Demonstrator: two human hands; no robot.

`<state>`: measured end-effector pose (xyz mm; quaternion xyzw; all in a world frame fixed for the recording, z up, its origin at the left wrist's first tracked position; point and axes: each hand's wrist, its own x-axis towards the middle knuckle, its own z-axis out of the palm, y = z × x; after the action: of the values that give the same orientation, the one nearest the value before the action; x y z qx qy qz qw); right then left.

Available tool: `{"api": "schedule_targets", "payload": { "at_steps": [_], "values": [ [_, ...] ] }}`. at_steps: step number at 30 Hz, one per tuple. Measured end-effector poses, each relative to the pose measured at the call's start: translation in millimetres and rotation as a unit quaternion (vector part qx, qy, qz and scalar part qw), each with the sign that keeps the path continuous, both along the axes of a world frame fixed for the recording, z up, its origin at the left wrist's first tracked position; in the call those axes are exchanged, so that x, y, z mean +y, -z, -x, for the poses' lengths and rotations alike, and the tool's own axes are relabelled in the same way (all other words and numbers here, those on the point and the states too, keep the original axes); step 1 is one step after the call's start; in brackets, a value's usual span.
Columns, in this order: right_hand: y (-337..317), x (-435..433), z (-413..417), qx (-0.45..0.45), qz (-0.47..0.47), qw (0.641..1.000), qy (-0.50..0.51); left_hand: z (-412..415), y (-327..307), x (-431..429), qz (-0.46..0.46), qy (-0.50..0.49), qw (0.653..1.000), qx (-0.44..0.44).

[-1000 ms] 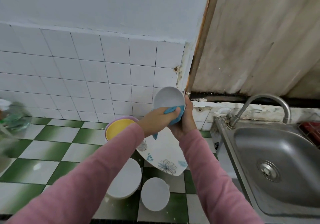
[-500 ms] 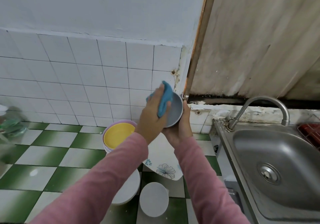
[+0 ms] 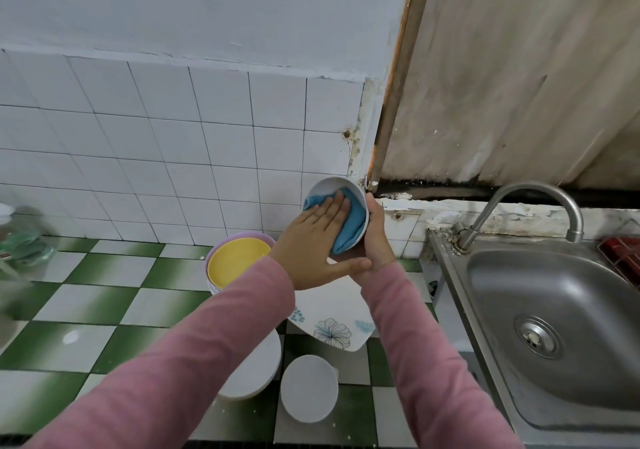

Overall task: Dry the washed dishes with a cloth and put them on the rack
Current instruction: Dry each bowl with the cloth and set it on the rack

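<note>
In the frame's centre the right hand (image 3: 376, 237) grips the bowl (image 3: 325, 185) from behind, its mouth turned to the left hand (image 3: 311, 240), whose straight fingers press the cloth (image 3: 351, 232) inside; the right hand would probably carry it.

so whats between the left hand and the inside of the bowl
The blue cloth: in the head view the left hand presses it with flat fingers into the white bowl, which the right hand holds.
</note>
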<state>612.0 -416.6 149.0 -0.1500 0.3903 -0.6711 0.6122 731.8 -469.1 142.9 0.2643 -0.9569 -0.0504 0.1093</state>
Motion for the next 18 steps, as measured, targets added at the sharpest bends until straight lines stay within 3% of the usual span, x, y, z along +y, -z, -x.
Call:
{"api": "schedule_targets", "payload": {
  "at_steps": [6, 10, 13, 16, 18],
  "values": [
    [-2, -1, 14, 0.048, -0.018, 0.998, -0.026, -9, -2, -13, -0.01, 0.09, 0.992, 0.088],
    [0, -4, 17, 0.048, -0.015, 0.998, -0.049, -12, -5, -5, -0.041, 0.072, 0.987, 0.139],
    [2, -2, 13, 0.027, -0.015, 0.999, -0.035, -14, -14, -5, -0.159, 0.014, 0.977, 0.138],
    [1, 1, 11, -0.003, 0.013, 1.0, -0.025, -15, -13, 0, -0.306, -0.064, 0.907, 0.284],
    [0, -1, 12, -0.013, 0.023, 1.0, -0.009, -11, -5, 7, -0.265, -0.114, 0.853, 0.434]
  ]
}}
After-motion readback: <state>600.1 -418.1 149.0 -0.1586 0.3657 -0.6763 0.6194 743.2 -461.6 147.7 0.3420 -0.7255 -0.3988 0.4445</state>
